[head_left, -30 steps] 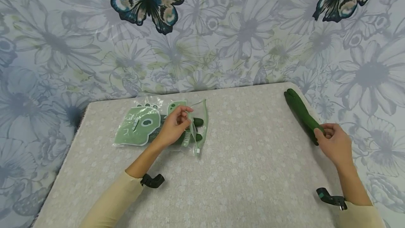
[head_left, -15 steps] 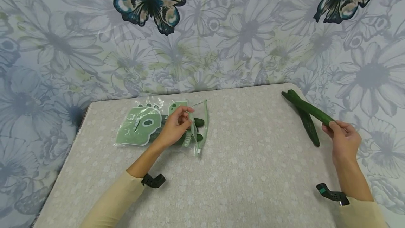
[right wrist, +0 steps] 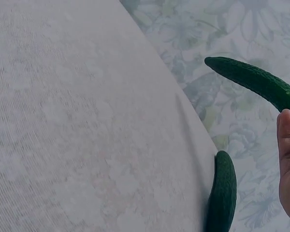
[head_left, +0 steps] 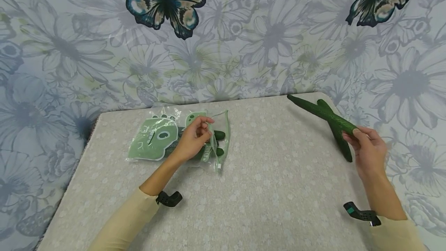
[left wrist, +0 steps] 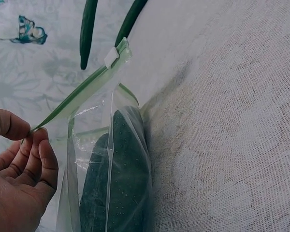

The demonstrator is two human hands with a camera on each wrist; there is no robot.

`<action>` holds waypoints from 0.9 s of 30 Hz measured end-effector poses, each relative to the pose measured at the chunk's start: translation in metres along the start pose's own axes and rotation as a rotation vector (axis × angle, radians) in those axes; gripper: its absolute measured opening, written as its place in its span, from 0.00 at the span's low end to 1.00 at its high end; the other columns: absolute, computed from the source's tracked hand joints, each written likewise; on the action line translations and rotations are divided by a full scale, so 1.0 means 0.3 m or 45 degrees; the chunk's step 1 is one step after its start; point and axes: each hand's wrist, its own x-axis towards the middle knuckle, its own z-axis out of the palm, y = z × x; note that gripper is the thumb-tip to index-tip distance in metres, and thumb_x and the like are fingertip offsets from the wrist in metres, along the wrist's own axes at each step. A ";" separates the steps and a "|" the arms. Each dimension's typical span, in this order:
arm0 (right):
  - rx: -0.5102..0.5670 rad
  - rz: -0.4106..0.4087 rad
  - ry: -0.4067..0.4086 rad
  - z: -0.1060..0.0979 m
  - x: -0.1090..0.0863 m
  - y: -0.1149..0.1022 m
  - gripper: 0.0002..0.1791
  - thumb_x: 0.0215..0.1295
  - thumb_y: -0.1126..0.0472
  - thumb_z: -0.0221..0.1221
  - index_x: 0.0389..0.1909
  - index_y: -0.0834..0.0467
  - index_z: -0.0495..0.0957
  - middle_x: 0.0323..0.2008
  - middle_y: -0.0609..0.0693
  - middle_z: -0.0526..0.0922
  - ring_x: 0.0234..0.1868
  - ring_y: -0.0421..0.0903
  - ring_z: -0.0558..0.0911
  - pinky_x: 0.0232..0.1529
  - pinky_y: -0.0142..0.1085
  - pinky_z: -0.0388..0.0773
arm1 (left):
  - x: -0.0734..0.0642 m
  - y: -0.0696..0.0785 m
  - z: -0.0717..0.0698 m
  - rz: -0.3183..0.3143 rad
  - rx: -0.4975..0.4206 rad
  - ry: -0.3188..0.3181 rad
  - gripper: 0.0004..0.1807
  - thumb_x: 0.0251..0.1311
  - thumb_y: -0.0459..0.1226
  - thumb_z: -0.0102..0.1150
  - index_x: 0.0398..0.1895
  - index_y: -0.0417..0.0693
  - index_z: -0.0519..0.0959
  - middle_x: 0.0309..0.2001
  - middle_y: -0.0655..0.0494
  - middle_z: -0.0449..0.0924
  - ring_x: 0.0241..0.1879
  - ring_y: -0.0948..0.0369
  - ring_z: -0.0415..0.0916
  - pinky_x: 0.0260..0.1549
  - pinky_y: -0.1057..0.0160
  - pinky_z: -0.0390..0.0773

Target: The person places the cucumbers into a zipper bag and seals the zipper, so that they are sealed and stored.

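My left hand [head_left: 192,138] pinches the green rim of a clear zip bag [head_left: 153,138] printed with a green cartoon animal. In the left wrist view the thumb and fingertips hold that rim up, and the white slider [left wrist: 111,58] sits at its far end. Cucumbers [left wrist: 128,169] lie inside the bag, their ends toward its mouth. At the right, my right hand [head_left: 370,151] grips one end of a cucumber [head_left: 310,106], raised above the table and pointing to the back left. Beneath it another cucumber [head_left: 342,144] lies on the table, partly covered by the held one.
A pale patterned cloth covers the table [head_left: 265,181]. The lying cucumber is close to the table's right edge. Behind stands a wall covering [head_left: 244,49] with flowers and butterflies. Each wrist wears a black camera mount [head_left: 169,199].
My right hand has lifted one cucumber off the other and swung its far end leftward, so the two now cross in the head view. The left hand and bag stay put.
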 end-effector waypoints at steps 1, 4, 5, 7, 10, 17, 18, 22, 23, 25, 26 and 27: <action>-0.003 0.005 -0.036 0.006 -0.002 0.005 0.06 0.75 0.78 0.56 0.45 0.70 0.81 0.41 0.58 0.88 0.36 0.51 0.95 0.41 0.35 0.90 | 0.000 0.001 0.000 0.000 -0.001 0.000 0.18 0.76 0.29 0.56 0.65 0.47 0.76 0.43 0.49 0.73 0.34 0.59 0.71 0.36 0.66 0.74; -0.024 0.014 -0.123 0.026 -0.005 0.022 0.08 0.77 0.77 0.55 0.47 0.69 0.82 0.42 0.57 0.88 0.37 0.50 0.95 0.43 0.34 0.90 | 0.002 0.005 0.000 -0.001 -0.014 -0.003 0.18 0.76 0.29 0.56 0.65 0.47 0.76 0.43 0.49 0.73 0.33 0.59 0.70 0.35 0.66 0.73; -0.036 0.021 -0.153 0.033 -0.004 0.028 0.08 0.77 0.76 0.55 0.47 0.69 0.82 0.43 0.57 0.89 0.38 0.49 0.95 0.43 0.34 0.90 | 0.002 0.005 0.001 -0.002 -0.017 -0.003 0.18 0.76 0.29 0.56 0.65 0.48 0.76 0.43 0.50 0.73 0.33 0.59 0.70 0.35 0.67 0.73; -0.053 0.040 -0.195 0.049 -0.002 0.043 0.09 0.78 0.75 0.54 0.48 0.68 0.82 0.42 0.57 0.90 0.38 0.49 0.95 0.44 0.33 0.90 | 0.001 0.005 0.000 -0.004 -0.022 -0.005 0.17 0.77 0.29 0.56 0.65 0.48 0.76 0.43 0.50 0.72 0.32 0.60 0.69 0.34 0.67 0.73; -0.066 0.065 -0.251 0.077 0.004 0.065 0.09 0.79 0.75 0.53 0.48 0.68 0.83 0.41 0.56 0.90 0.37 0.48 0.95 0.44 0.33 0.90 | 0.001 0.004 -0.001 -0.005 -0.027 -0.006 0.17 0.76 0.30 0.56 0.65 0.48 0.76 0.43 0.51 0.72 0.32 0.60 0.69 0.33 0.67 0.73; -0.134 0.080 -0.365 0.142 0.007 0.120 0.10 0.80 0.74 0.52 0.48 0.67 0.83 0.41 0.54 0.89 0.37 0.47 0.94 0.44 0.33 0.90 | 0.005 0.000 -0.001 0.003 -0.025 -0.012 0.18 0.76 0.30 0.56 0.65 0.48 0.76 0.43 0.50 0.73 0.33 0.59 0.69 0.35 0.66 0.73; -0.143 0.084 -0.375 0.151 0.007 0.127 0.10 0.80 0.73 0.53 0.48 0.67 0.83 0.41 0.54 0.89 0.37 0.47 0.94 0.43 0.33 0.90 | 0.006 0.000 -0.001 0.003 -0.026 -0.013 0.18 0.77 0.30 0.56 0.65 0.48 0.76 0.43 0.50 0.73 0.33 0.59 0.69 0.35 0.66 0.73; -0.165 0.118 -0.441 0.189 0.008 0.154 0.10 0.81 0.73 0.53 0.49 0.66 0.83 0.41 0.54 0.90 0.38 0.46 0.94 0.44 0.33 0.90 | 0.005 0.000 -0.001 -0.001 -0.029 -0.013 0.17 0.76 0.30 0.57 0.65 0.48 0.76 0.43 0.51 0.73 0.33 0.60 0.70 0.35 0.67 0.73; -0.175 0.127 -0.458 0.198 0.009 0.161 0.10 0.81 0.73 0.53 0.49 0.66 0.83 0.41 0.54 0.90 0.39 0.46 0.94 0.44 0.32 0.90 | 0.006 -0.001 -0.001 -0.002 -0.029 -0.012 0.17 0.76 0.30 0.57 0.65 0.48 0.76 0.43 0.51 0.73 0.33 0.60 0.70 0.35 0.67 0.74; -0.204 0.141 -0.497 0.215 0.011 0.176 0.10 0.82 0.72 0.53 0.49 0.65 0.84 0.41 0.53 0.89 0.39 0.45 0.94 0.45 0.32 0.89 | 0.006 -0.002 0.000 -0.004 -0.030 -0.011 0.17 0.76 0.30 0.57 0.65 0.48 0.76 0.43 0.50 0.73 0.33 0.60 0.70 0.36 0.67 0.74; -0.216 0.150 -0.518 0.223 0.013 0.183 0.10 0.82 0.71 0.53 0.50 0.65 0.84 0.41 0.53 0.90 0.39 0.45 0.94 0.45 0.32 0.89 | 0.007 -0.003 0.000 -0.002 -0.032 -0.012 0.17 0.76 0.30 0.57 0.65 0.47 0.76 0.43 0.50 0.73 0.34 0.60 0.70 0.36 0.67 0.74; -0.231 0.154 -0.531 0.232 0.014 0.191 0.10 0.82 0.71 0.53 0.50 0.64 0.84 0.41 0.52 0.90 0.39 0.44 0.94 0.45 0.32 0.89 | 0.007 -0.002 0.001 -0.002 -0.031 -0.013 0.17 0.76 0.30 0.57 0.65 0.47 0.76 0.43 0.50 0.73 0.34 0.60 0.70 0.36 0.67 0.74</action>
